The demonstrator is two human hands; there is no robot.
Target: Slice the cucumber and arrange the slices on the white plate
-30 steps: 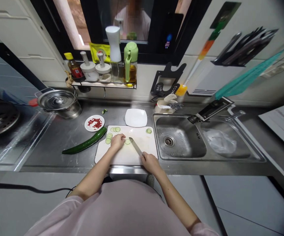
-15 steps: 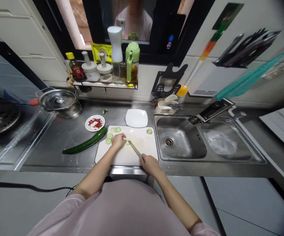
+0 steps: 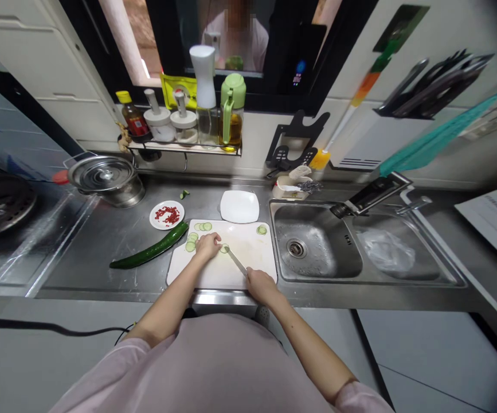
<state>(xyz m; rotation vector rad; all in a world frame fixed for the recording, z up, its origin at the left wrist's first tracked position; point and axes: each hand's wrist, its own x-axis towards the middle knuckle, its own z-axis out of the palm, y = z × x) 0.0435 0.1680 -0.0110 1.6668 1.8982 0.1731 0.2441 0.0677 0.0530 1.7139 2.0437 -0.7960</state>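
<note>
My right hand (image 3: 263, 285) is wrapped around the handle of a knife (image 3: 237, 261). The blade slants up and left over a white cutting board (image 3: 250, 244), its tip at a pale green cucumber slice (image 3: 224, 248). Curled fingers of my left hand (image 3: 207, 246) pinch at that slice's left edge. More cucumber slices (image 3: 191, 243) lie just left of this hand, with another row (image 3: 203, 226) above it. A small stack of slices (image 3: 262, 230) sits at the board's upper right. A long dark green cucumber (image 3: 151, 253) rests left of the board, its right end close to the edge.
Behind the board is a white square dish (image 3: 239, 205); a round plate (image 3: 153, 222) holds chopped red pieces. Cucumber scraps (image 3: 184, 194) lie nearby. A lidded steel pot (image 3: 123, 194) stands left, a sink (image 3: 317, 269) right. Bottles and jars fill a wall shelf (image 3: 179, 147).
Hardly anything differs. The knife and my right hand have shifted very slightly; my left hand keeps its place by the slice, and the view has moved a touch.
</note>
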